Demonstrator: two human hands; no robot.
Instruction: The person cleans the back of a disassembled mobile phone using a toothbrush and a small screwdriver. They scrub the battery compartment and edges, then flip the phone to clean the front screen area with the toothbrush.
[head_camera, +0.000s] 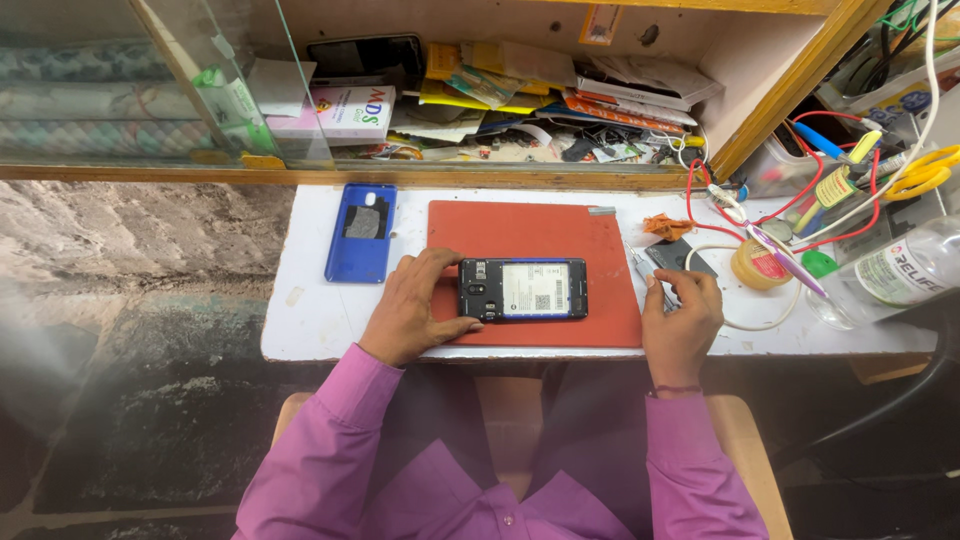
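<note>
Head view. Nearest the camera, our pink sleeves (420, 480) fill the bottom edge, at 6 o'clock. Our left hand (412, 310) curls round the left end of the opened phone (523, 290), thumb and fingers pressed against its edges. That phone lies face down at the centre of the red mat (500, 225), on the white bench (300, 310). Its back is already off: the blue back cover (361, 232) lies flat at 9 o'clock of the mat, well apart, and the inner frame and labelled battery show. We judge the opening done and the inner work not yet begun. Our right hand (682, 315), at 3 o'clock of the phone, pinches a slim metal tool (647, 272); its tip is too small to tell. At 2 o'clock lie red wires (700, 200), a small round tin (760, 265) and a clear bottle (890, 275), cut off by the frame edge. At 12 o'clock, the shelf clutter (520, 100) is hard to make out.
</note>
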